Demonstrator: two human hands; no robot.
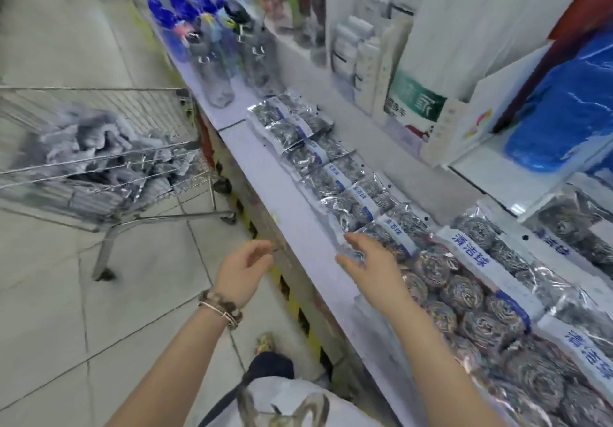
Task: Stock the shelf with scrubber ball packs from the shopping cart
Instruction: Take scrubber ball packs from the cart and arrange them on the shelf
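A row of clear scrubber ball packs [335, 167] with white-and-blue labels lies along the white shelf [282, 191], running from the middle to the lower right. My right hand [371, 264] hovers with fingers spread over the near packs, its fingertips at the edge of one pack; it holds nothing. My left hand [243, 269], with bracelets on the wrist, hangs empty over the floor just left of the shelf edge, fingers loosely apart. The wire shopping cart [185, 148] stands at the left and holds a heap of more packs [99, 148].
Clear bottles with blue caps [212, 45] stand further along the shelf. White boxes [365, 55] and a blue package [560, 108] sit on the raised tier behind the packs. Yellow-black striping [292, 297] marks the shelf base. Tiled floor [66, 294] lies between me and the cart.
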